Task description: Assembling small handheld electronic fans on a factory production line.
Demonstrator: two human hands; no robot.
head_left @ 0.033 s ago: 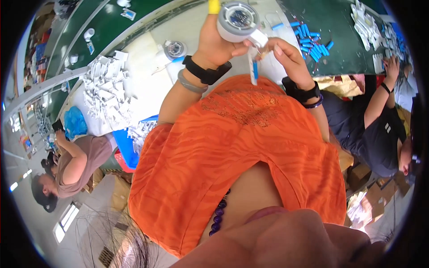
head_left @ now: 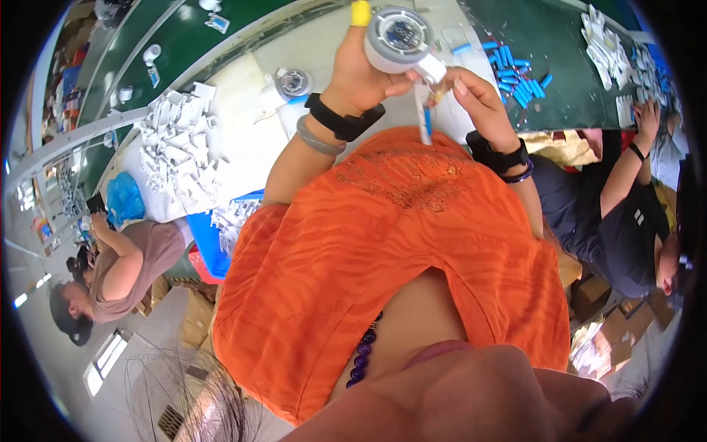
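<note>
My left hand is closed round a round white housing with a grey rim and a circuit board in its open face. A yellow finger cover sits on one of its fingertips. From the housing a short white neck points toward my right hand. The fingers of that hand are pinched on thin reddish and yellowish wires just below the neck. Under the wires hangs a narrow white part with a blue piece, partly hidden by the fingers.
Blue cylindrical cells with wires lie to the right on the green surface. A second round housing rests left of my hands, beside a heap of white plastic parts. A blue bin stands nearer. Co-workers sit at left and right.
The housing and both hands appear slightly farther right and lower, while the whole view has shifted a little too. Both grips stay the same.
</note>
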